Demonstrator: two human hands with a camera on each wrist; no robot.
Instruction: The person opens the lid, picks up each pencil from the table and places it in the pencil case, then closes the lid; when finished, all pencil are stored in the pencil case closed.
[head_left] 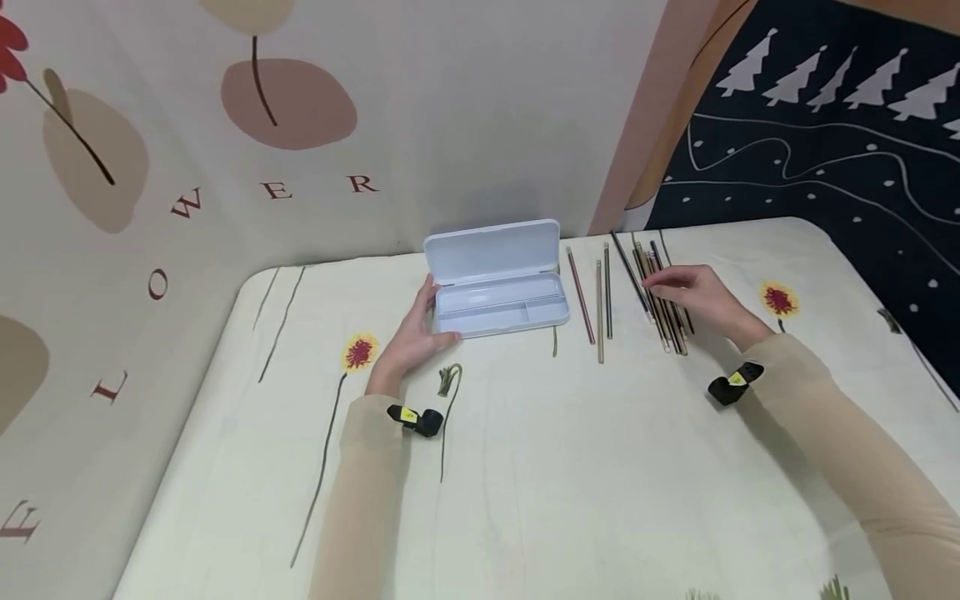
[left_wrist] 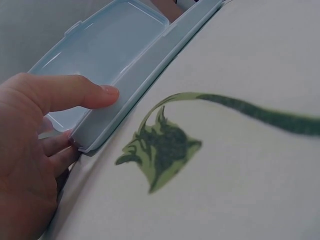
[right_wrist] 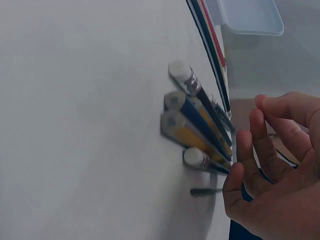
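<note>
One case, pale blue, open on the cloth; lid upright at the rear; one long compartment behind, two divided ones in front.
One left hand, thumb on the front wall, fingers round the left end: clamped on the case. A light, steady hold should serve; hard pressure might skew it.
Three loose pencils just right of the case: red, tan, dark. Well spaced, probably the easiest to take singly.
One bundle of pencils, farther right, lying close together, some overlapping.
One right hand, over the bundle; thumb and forefinger tips together, whether on a pencil cannot be told. Advisable: pinch one near mid-length, lifting straight up so neighbours do not roll.
</note>
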